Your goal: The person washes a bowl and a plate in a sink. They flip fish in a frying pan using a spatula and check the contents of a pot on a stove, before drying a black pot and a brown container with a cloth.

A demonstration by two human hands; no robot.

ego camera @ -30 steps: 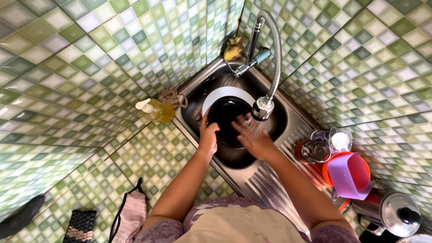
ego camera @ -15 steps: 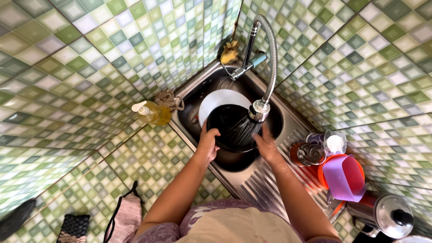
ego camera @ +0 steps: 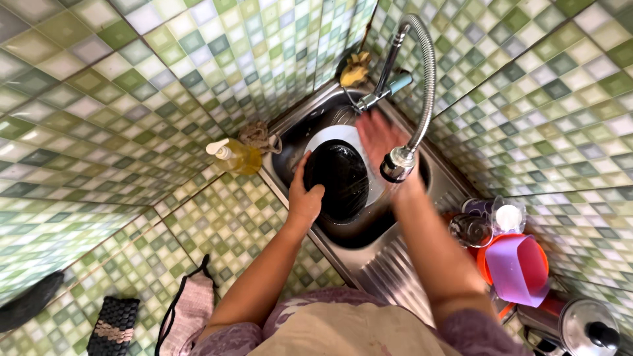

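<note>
Inside the steel sink (ego camera: 395,247), my left hand (ego camera: 304,198) grips the left edge of a black round pan (ego camera: 339,179), held tilted. A white plate (ego camera: 333,135) stands behind the pan. My right hand (ego camera: 379,135) is blurred, raised over the far side of the sink near the tap lever (ego camera: 397,82), fingers spread, holding nothing that I can see. The flexible hose tap's spray head (ego camera: 397,165) hangs just right of the pan, in front of my right forearm.
A yellow soap pump bottle (ego camera: 232,157) and a brown scrubber (ego camera: 258,135) sit left of the sink. Glass jars (ego camera: 471,227), a purple cup in an orange bowl (ego camera: 517,264) and a steel pot lid (ego camera: 589,326) stand at right. A cloth bag (ego camera: 191,310) lies lower left.
My right hand has left the pan's right edge and risen toward the tap lever. My left hand keeps its hold, and the pan is tilted up more.
</note>
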